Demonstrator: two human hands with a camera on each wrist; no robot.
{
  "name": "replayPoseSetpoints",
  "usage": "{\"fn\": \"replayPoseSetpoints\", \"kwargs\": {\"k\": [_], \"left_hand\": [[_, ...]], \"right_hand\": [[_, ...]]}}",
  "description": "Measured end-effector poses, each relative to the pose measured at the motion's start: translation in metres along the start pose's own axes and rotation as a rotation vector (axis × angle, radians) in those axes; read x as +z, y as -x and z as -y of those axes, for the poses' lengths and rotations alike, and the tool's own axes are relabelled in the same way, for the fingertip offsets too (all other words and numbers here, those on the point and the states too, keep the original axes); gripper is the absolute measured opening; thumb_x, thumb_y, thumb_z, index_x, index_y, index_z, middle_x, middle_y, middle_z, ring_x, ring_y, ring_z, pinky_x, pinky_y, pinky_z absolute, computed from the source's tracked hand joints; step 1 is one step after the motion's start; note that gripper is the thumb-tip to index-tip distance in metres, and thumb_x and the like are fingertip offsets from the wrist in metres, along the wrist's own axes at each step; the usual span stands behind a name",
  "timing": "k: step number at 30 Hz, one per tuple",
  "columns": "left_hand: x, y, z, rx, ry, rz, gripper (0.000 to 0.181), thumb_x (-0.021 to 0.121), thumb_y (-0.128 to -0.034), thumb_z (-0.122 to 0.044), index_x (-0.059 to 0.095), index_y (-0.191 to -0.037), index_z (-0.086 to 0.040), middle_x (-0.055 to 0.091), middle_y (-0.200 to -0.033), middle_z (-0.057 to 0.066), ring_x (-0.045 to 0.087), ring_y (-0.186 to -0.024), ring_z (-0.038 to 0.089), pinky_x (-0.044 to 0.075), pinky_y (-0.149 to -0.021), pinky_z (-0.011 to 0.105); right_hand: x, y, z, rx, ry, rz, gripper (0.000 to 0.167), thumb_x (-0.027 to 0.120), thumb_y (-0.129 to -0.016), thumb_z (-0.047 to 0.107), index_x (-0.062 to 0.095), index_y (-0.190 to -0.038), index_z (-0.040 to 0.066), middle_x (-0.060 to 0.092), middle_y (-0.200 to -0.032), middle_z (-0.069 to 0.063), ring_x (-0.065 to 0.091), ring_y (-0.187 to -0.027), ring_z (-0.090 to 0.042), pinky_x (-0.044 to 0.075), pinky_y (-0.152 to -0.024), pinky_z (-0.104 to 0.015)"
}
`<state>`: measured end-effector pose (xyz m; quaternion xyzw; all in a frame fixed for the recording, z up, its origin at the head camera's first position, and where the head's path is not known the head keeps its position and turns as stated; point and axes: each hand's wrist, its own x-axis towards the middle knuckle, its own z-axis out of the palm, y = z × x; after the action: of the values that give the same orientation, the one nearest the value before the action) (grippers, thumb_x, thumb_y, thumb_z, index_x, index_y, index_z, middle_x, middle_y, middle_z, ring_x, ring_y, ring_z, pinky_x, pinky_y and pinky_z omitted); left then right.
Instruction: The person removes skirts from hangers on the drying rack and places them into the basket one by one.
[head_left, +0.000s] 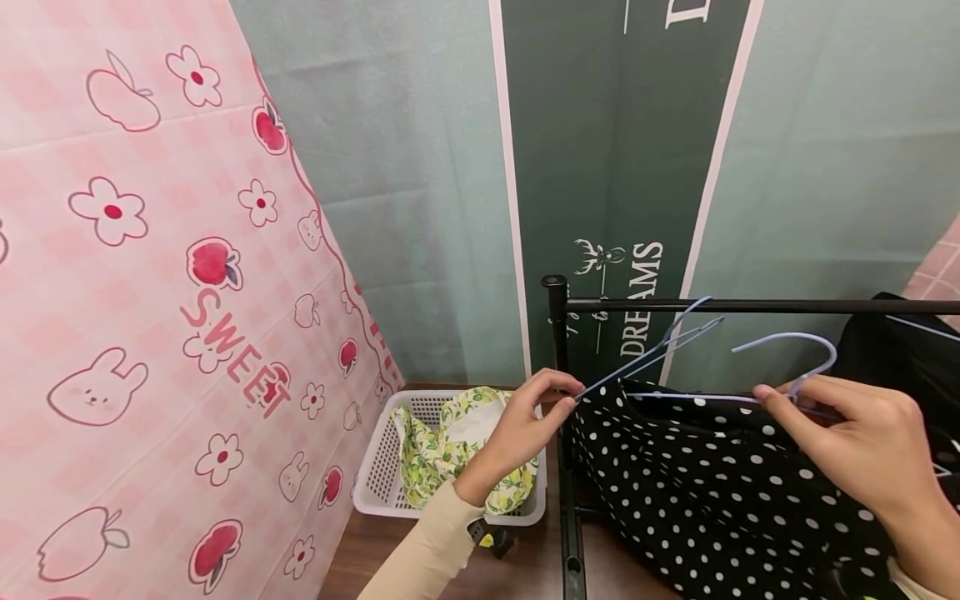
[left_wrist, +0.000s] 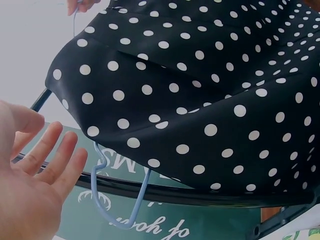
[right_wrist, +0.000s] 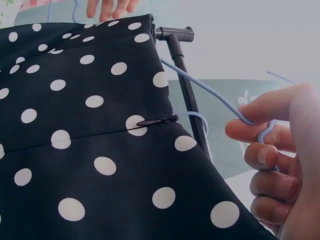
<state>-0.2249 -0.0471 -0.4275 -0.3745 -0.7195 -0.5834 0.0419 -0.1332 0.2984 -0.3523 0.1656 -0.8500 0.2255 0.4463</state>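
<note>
A light blue hanger [head_left: 813, 343], its hook turned up, is pinched at the neck by my right hand [head_left: 862, 433]. The hanger's bar runs left along the top opening of a black garment with white polka dots [head_left: 697, 500]. At that edge the right wrist view shows a black zip pull [right_wrist: 157, 121]. My left hand [head_left: 532, 412] is by the garment's left corner, fingertips near a blue hanger end; in the left wrist view its fingers [left_wrist: 50, 150] are spread and hold nothing. A second blue hanger part [head_left: 686, 329] sticks up near the rail.
A black clothes rack [head_left: 558, 333] carries a top rail across the right, with dark clothing [head_left: 870, 342] at its far end. On the floor left of the rack stands a white basket [head_left: 375, 475] holding a lemon-print cloth [head_left: 427, 467]. Printed curtains [head_left: 420, 208] hang behind.
</note>
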Motion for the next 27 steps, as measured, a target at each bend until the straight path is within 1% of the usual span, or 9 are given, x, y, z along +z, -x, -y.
{"fn": "replayPoseSetpoints", "kwargs": {"k": [3,6,9,12,14,17,23,25,27], "left_hand": [[0.001,0.000,0.001,0.006,0.000,0.008,0.024,0.059,-0.1104,-0.011,0.064,-0.134,-0.008,0.064,-0.133,0.011,0.066,-0.124,0.028,0.056,-0.108,0.036],[0.003,-0.001,0.001,0.008,0.002,0.014,0.027,0.059,-0.1103,-0.012,0.063,-0.136,-0.008,0.062,-0.136,0.011,0.065,-0.128,0.028,0.054,-0.111,0.035],[0.004,-0.002,0.002,0.015,0.000,0.018,0.029,0.060,-0.1099,-0.012,0.062,-0.138,-0.007,0.061,-0.138,0.012,0.063,-0.130,0.031,0.052,-0.113,0.033],[0.005,-0.002,0.003,0.016,-0.003,0.016,0.031,0.061,-0.1094,-0.012,0.062,-0.140,-0.005,0.060,-0.139,0.012,0.062,-0.132,0.032,0.051,-0.115,0.037],[0.006,-0.003,0.004,0.015,-0.006,0.011,0.031,0.062,-0.1092,-0.012,0.062,-0.140,-0.005,0.060,-0.140,0.012,0.062,-0.133,0.029,0.051,-0.115,0.043],[0.006,-0.004,0.004,0.007,-0.014,0.010,0.032,0.062,-0.1089,-0.012,0.062,-0.140,-0.006,0.060,-0.140,0.012,0.061,-0.134,0.024,0.050,-0.116,0.048],[0.006,-0.006,0.003,-0.037,-0.038,0.026,0.034,0.062,-0.1094,-0.016,0.062,-0.143,-0.009,0.061,-0.142,0.009,0.061,-0.136,0.018,0.049,-0.118,0.037],[0.006,-0.006,0.002,-0.055,-0.052,0.034,0.035,0.062,-0.1099,-0.018,0.062,-0.144,-0.010,0.062,-0.142,0.008,0.062,-0.134,0.018,0.050,-0.115,0.034],[0.006,-0.006,0.002,-0.071,-0.082,0.036,0.035,0.062,-0.1100,-0.021,0.063,-0.144,-0.012,0.064,-0.140,0.007,0.064,-0.130,0.017,0.053,-0.112,0.033]], "right_hand": [[0.000,-0.001,0.001,-0.013,-0.011,-0.011,0.055,0.064,-0.099,0.065,0.053,-0.058,0.031,0.037,-0.055,0.020,0.026,-0.054,0.013,0.020,-0.053,-0.011],[0.001,-0.002,0.003,-0.027,-0.022,-0.017,0.055,0.063,-0.099,0.065,0.055,-0.058,0.030,0.037,-0.055,0.020,0.026,-0.054,0.013,0.020,-0.053,-0.011],[0.001,-0.004,0.003,-0.045,-0.032,-0.017,0.054,0.064,-0.100,0.063,0.057,-0.059,0.029,0.038,-0.055,0.020,0.027,-0.054,0.013,0.021,-0.054,-0.011],[0.001,-0.006,0.003,-0.057,-0.039,-0.004,0.046,0.073,-0.098,0.048,0.057,-0.059,0.029,0.041,-0.056,0.019,0.029,-0.055,0.013,0.023,-0.055,-0.010],[0.000,-0.008,0.004,-0.060,-0.045,0.004,0.041,0.080,-0.093,0.033,0.057,-0.059,0.030,0.043,-0.056,0.019,0.030,-0.055,0.012,0.024,-0.056,-0.010],[-0.001,-0.009,0.005,-0.064,-0.046,0.015,0.040,0.083,-0.087,0.019,0.056,-0.059,0.031,0.043,-0.056,0.018,0.031,-0.055,0.012,0.025,-0.057,-0.010],[-0.001,-0.012,0.009,-0.068,-0.061,0.012,0.045,0.085,-0.085,0.015,0.052,-0.059,0.032,0.041,-0.057,0.018,0.030,-0.056,0.011,0.024,-0.057,-0.010],[-0.001,-0.013,0.010,-0.066,-0.066,0.018,0.045,0.086,-0.083,0.013,0.052,-0.059,0.032,0.040,-0.057,0.018,0.030,-0.056,0.012,0.025,-0.058,-0.009],[0.001,-0.015,0.010,-0.071,-0.082,0.009,0.044,0.086,-0.086,0.017,0.053,-0.059,0.031,0.039,-0.057,0.018,0.029,-0.056,0.011,0.025,-0.058,-0.009]]}}
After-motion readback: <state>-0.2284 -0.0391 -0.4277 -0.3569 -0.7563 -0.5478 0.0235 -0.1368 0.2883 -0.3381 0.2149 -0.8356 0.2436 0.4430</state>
